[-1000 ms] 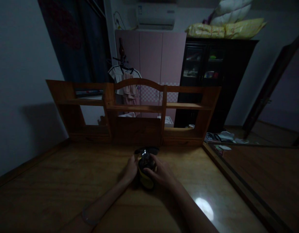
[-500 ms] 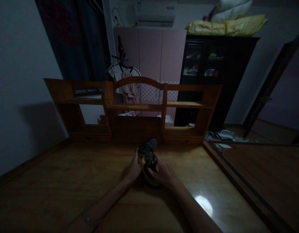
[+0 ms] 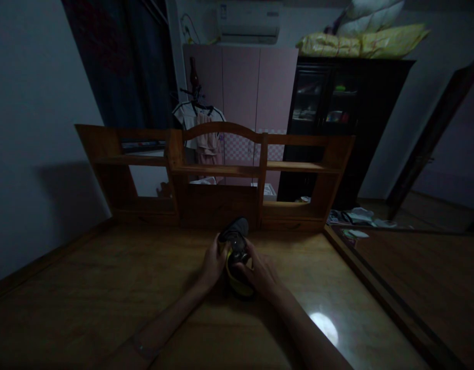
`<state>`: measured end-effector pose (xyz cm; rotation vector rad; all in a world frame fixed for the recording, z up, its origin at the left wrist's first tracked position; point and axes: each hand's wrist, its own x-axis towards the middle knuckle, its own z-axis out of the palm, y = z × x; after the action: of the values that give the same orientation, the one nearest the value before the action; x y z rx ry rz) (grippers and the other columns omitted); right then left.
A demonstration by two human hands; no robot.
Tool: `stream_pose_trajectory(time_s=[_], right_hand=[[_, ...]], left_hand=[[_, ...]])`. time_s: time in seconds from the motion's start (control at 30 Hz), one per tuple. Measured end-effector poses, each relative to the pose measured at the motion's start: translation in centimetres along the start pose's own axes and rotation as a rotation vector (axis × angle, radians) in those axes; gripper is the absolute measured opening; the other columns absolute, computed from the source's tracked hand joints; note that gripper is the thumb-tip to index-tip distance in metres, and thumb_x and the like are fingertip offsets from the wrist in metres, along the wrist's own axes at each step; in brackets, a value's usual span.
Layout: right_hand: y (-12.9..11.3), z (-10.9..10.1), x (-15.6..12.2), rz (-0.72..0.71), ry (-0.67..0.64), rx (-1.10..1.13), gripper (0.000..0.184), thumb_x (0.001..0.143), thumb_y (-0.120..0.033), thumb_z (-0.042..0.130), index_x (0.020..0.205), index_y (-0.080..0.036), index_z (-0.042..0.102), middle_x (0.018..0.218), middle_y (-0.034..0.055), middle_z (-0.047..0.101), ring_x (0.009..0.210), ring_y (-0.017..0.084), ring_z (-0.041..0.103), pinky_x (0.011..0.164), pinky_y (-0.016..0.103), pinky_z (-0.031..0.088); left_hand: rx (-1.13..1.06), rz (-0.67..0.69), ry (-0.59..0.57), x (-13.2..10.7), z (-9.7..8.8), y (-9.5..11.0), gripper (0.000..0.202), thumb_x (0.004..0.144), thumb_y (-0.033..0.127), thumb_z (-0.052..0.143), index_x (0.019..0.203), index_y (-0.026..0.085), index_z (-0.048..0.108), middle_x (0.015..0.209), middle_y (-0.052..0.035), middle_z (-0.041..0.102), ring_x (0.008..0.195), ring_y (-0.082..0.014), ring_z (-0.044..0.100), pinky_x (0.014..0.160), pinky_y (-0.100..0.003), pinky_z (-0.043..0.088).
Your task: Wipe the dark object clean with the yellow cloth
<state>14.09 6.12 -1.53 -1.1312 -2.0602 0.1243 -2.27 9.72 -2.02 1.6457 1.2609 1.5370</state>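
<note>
A dark shoe (image 3: 237, 226) with a yellow lining or trim stands on the wooden tabletop (image 3: 152, 272), its toe pointing away from me. My left hand (image 3: 214, 261) grips the left side of the shoe, thumb near the tongue. On the other side, my right hand (image 3: 260, 270) has its fingers closed at the shoe's opening, around the tongue or lace area. The dim light hides exactly which part the right fingers pinch.
A wooden shelf unit (image 3: 221, 170) with small drawers runs along the table's far edge. To the left is a wall (image 3: 40, 154). A raised wooden edge (image 3: 360, 267) borders the right side. Light reflects off the tabletop near my right forearm.
My right fingers have shifted slightly at the shoe's opening, and more of the yellow heel part shows. Both hands stay on the shoe. The view has moved slightly.
</note>
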Motion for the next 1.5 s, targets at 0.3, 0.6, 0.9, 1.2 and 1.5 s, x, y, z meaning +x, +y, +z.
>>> stream_pose_trajectory(time_s=[0.3, 0.6, 0.9, 1.2, 1.5], right_hand=[[0.1, 0.0, 0.0, -0.04, 0.048, -0.034, 0.058, 0.091, -0.042, 0.05, 0.139, -0.017, 0.029, 0.099, 0.0091, 0.066, 0.081, 0.022, 0.065, 0.07, 0.03, 0.05], [-0.4, -0.5, 0.1, -0.003, 0.016, -0.007, 0.057, 0.091, -0.042, 0.05, 0.138, -0.018, 0.031, 0.088, 0.0058, 0.067, 0.072, 0.02, 0.064, 0.063, 0.027, 0.048], [-0.8, -0.9, 0.0, 0.012, -0.009, 0.023, 0.056, 0.092, -0.044, 0.047, 0.139, -0.019, 0.029, 0.087, 0.0056, 0.065, 0.067, 0.019, 0.062, 0.063, 0.028, 0.047], [-1.1, -0.8, 0.0, 0.042, -0.002, 0.133, 0.052, 0.095, -0.038, 0.041, 0.141, -0.019, 0.025, 0.091, 0.0066, 0.063, 0.073, 0.019, 0.061, 0.07, 0.03, 0.049], [-0.4, -0.7, 0.0, 0.126, 0.01, 0.235, 0.043, 0.097, -0.038, 0.036, 0.137, -0.023, 0.033, 0.092, 0.0043, 0.062, 0.07, 0.016, 0.06, 0.068, 0.028, 0.046]], left_hand=[[0.036, 0.022, -0.016, -0.2, 0.0, 0.1, 0.034, 0.084, 0.038, 0.046, 0.108, 0.016, 0.054, 0.102, -0.0082, 0.066, 0.093, -0.0215, 0.062, 0.083, -0.034, 0.048], [0.078, 0.091, -0.036, -0.3, -0.3, 0.5, 0.032, 0.085, 0.034, 0.046, 0.112, 0.017, 0.051, 0.107, -0.0074, 0.064, 0.098, -0.0207, 0.06, 0.085, -0.032, 0.046], [0.084, 0.103, -0.031, -0.2, -0.4, 0.4, 0.032, 0.083, 0.032, 0.048, 0.111, 0.018, 0.052, 0.105, -0.0066, 0.065, 0.097, -0.0211, 0.06, 0.084, -0.032, 0.046], [-0.167, -0.022, -0.016, 0.0, 0.1, 0.0, 0.037, 0.079, 0.04, 0.055, 0.107, 0.016, 0.056, 0.102, -0.0074, 0.065, 0.095, -0.021, 0.06, 0.083, -0.031, 0.046], [-0.307, -0.328, 0.024, -1.1, 0.0, 1.2, 0.04, 0.069, 0.049, 0.064, 0.086, 0.013, 0.062, 0.077, -0.0028, 0.066, 0.067, -0.0155, 0.06, 0.059, -0.024, 0.047]])
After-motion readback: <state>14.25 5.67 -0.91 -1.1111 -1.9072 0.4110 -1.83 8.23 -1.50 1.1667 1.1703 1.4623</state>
